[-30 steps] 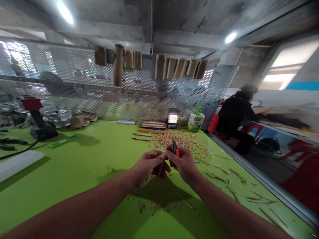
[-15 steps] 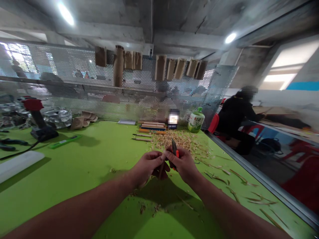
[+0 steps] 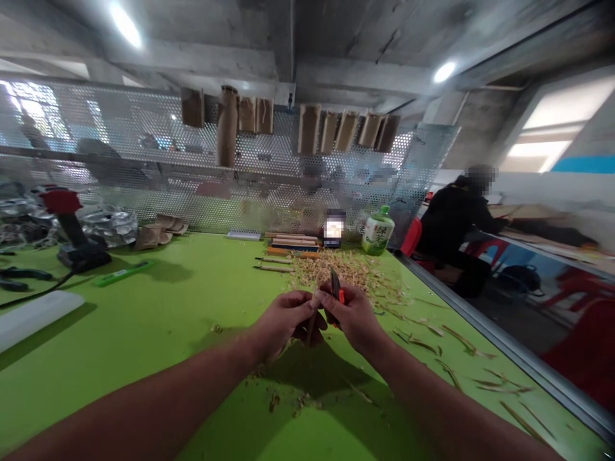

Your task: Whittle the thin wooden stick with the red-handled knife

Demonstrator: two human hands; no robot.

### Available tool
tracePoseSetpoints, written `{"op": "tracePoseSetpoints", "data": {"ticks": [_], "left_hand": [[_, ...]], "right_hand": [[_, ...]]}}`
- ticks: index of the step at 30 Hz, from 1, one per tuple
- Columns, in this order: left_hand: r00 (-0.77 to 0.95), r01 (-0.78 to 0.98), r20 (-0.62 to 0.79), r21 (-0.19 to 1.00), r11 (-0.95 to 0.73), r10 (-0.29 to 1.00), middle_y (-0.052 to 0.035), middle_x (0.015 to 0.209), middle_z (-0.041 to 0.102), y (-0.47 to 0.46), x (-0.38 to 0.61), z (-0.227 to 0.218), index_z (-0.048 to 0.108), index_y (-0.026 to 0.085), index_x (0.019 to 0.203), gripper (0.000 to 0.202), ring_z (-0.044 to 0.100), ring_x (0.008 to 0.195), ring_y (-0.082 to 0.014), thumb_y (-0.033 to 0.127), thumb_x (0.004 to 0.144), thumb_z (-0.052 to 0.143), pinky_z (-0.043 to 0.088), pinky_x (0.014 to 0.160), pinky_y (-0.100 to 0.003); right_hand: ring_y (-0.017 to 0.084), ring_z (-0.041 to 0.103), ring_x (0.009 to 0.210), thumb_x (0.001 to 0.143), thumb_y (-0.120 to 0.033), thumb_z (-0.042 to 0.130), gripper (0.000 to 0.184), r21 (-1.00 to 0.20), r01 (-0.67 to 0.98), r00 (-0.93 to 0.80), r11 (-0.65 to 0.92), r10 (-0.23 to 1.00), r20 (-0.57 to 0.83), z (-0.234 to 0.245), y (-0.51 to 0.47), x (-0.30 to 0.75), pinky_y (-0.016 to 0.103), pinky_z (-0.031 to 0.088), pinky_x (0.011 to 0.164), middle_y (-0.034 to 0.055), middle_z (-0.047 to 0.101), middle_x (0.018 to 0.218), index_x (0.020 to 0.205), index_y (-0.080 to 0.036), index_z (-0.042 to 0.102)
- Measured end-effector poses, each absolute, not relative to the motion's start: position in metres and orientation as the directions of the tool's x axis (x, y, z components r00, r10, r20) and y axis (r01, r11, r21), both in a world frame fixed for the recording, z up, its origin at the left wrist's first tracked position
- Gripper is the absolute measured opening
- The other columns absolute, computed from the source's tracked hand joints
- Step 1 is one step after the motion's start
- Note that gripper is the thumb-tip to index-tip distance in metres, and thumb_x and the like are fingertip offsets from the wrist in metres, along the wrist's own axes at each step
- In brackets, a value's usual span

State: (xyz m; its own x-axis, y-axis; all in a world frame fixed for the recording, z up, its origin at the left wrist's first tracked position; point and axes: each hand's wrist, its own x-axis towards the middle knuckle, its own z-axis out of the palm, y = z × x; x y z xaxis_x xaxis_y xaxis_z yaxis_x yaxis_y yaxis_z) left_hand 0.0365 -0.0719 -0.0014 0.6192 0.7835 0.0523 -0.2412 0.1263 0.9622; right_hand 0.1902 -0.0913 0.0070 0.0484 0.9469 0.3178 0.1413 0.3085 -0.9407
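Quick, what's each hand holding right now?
Left hand: closed, holding a thin wooden stick.
Right hand: closed, holding an orange-handled craft knife.

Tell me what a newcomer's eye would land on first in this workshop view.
At the centre, the right hand grips an orange-handled utility knife against a thin wooden stick held in the left hand. Just beyond them, a heap of pale wood shavings lies on the lime-green table. Higher up, brown paper bags hang along a perforated metal screen.

Craft knife (image 3: pixel 335 286) — blade tipped sl. further left vs. earlier, small shift only
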Motion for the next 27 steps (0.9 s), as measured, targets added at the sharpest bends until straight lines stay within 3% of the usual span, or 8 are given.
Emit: {"op": "tracePoseSetpoints", "data": {"ticks": [6,14,19,27], "left_hand": [[0.618,-0.237,0.049,0.963,0.126,0.784,-0.0042,0.069,0.066,-0.0719,0.0363,-0.0013,0.059,0.013,0.082,0.037,0.060,0.048,-0.0120,0.049,0.078,0.066,0.045,0.048,-0.024],[0.612,-0.241,0.057,0.963,0.118,0.788,-0.0032,0.068,0.065,-0.0720,0.0361,-0.0009,0.060,0.013,0.081,0.037,0.060,0.048,-0.0115,0.048,0.076,0.069,0.044,0.048,-0.023],[0.606,-0.232,0.043,0.964,0.126,0.794,-0.0034,0.068,0.065,-0.0722,0.0359,0.0005,0.059,0.013,0.081,0.038,0.060,0.049,-0.0120,0.049,0.075,0.070,0.045,0.048,-0.024],[0.599,-0.245,0.061,0.963,0.111,0.798,-0.0029,0.068,0.064,-0.0709,0.0368,-0.0006,0.059,0.013,0.082,0.039,0.059,0.047,-0.0113,0.050,0.075,0.069,0.046,0.048,-0.024]], "right_hand": [[0.007,0.039,0.040,0.072,-0.039,0.070,0.023,-0.946,0.112,0.047,0.304,0.950,0.310,0.0093,-0.0926,0.1884,0.020,0.029,0.037,-0.0070,0.045,0.047,0.069,-0.017,0.062],[0.006,0.037,0.040,0.068,-0.043,0.074,0.029,-0.957,0.068,0.064,0.281,0.956,0.285,0.0026,-0.0895,0.1918,0.020,0.027,0.036,-0.0067,0.046,0.049,0.079,-0.017,0.065],[0.006,0.034,0.039,0.069,-0.042,0.073,0.027,-0.956,0.073,0.021,0.284,0.958,0.286,0.0066,-0.0905,0.1907,0.021,0.026,0.036,-0.0080,0.041,0.045,0.076,-0.017,0.066],[0.006,0.037,0.040,0.068,-0.038,0.073,0.028,-0.959,0.100,0.069,0.265,0.960,0.272,0.0053,-0.0886,0.1907,0.021,0.027,0.038,-0.0074,0.047,0.048,0.082,-0.015,0.065]]}}
